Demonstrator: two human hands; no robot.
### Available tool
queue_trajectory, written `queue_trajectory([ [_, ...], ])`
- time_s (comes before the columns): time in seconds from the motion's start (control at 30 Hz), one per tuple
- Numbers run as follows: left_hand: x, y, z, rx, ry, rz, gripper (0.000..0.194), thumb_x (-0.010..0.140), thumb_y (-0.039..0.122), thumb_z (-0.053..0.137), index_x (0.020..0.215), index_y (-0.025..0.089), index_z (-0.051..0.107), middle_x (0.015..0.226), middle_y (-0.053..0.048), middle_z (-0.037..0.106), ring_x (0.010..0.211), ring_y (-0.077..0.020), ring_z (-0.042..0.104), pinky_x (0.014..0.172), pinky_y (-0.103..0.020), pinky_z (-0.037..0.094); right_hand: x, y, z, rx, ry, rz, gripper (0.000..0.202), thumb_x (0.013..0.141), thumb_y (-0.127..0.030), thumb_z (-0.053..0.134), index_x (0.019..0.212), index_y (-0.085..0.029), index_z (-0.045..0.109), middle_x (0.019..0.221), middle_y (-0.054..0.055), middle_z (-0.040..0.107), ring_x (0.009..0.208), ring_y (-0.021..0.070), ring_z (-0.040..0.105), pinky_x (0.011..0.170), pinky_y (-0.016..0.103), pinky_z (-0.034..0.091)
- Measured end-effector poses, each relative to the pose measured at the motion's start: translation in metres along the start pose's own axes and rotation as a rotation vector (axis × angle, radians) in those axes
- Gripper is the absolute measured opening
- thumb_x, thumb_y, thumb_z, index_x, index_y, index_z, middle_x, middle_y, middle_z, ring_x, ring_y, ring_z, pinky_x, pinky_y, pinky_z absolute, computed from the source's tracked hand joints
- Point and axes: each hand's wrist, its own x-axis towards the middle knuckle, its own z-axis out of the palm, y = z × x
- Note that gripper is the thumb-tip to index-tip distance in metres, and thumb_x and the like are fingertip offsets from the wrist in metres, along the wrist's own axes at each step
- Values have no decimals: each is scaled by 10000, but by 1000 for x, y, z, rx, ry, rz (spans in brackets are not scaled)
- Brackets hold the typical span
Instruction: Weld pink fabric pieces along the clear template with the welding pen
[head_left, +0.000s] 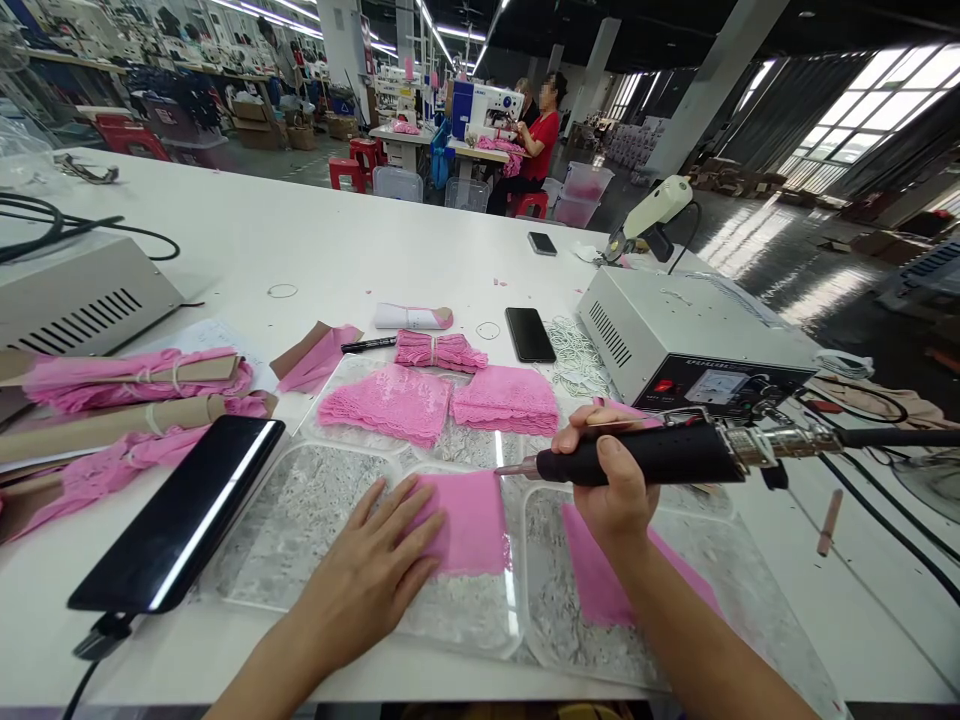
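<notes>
A square pink fabric piece (472, 525) lies on the grey marbled, clear-edged work mat (315, 520). Flat across its left side rests my left hand (375, 570), fingers spread. My right hand (615, 480) grips a black ultrasonic welding handpiece (645, 455) by its body, thumb on top. The metal tip points left and meets the upper right corner of the fabric, or hovers just over it. Under my right forearm lies another pink fabric piece (600, 575), partly hidden. Behind the square sit a stack of pink lace pieces (386, 403) and a stack of pink fabric pieces (504, 400).
At right stands a grey generator box (697, 330), cables trailing beside it. A black phone (529, 335), a lace bundle (439, 350) and a marker (367, 345) lie behind the stacks. A large phone (184, 515) and tied pink bundles (135, 380) occupy the left. A person sews beyond.
</notes>
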Motion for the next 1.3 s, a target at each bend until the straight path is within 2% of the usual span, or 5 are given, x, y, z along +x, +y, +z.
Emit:
queue_trajectory([
  [0.57,-1,2,-1,13,-13,-12,309,968,215,479,1249,186,604,1386,-95,539,1378,-278,383,1155,-509,274,0,0,-2,-27,-22,-11,91,778,-296,621,804,-220,578,806,-13,565,597,112,576,611,319,509],
  [0.93,-2,4,1,5,-14,-40,310,972,223,475,1252,189,602,1378,-99,545,1373,-289,389,1130,-534,314,0,0,2,-23,-19,-21,74,769,-273,622,792,-206,600,793,-8,571,589,106,566,596,303,502],
  [1.13,-1,4,-13,-21,68,-60,303,981,214,446,1240,181,601,1369,-99,553,1364,-258,408,1124,-491,348,2,-7,6,5,-2,-23,81,760,-276,617,810,-215,600,821,-6,567,586,103,563,581,305,513],
  [1.3,-16,6,-25,-15,59,-111,305,965,190,466,1239,175,600,1334,-91,586,1352,-259,425,1125,-474,354,-3,-8,28,37,-21,23,82,754,-276,612,801,-209,600,816,2,565,592,118,569,574,324,528],
])
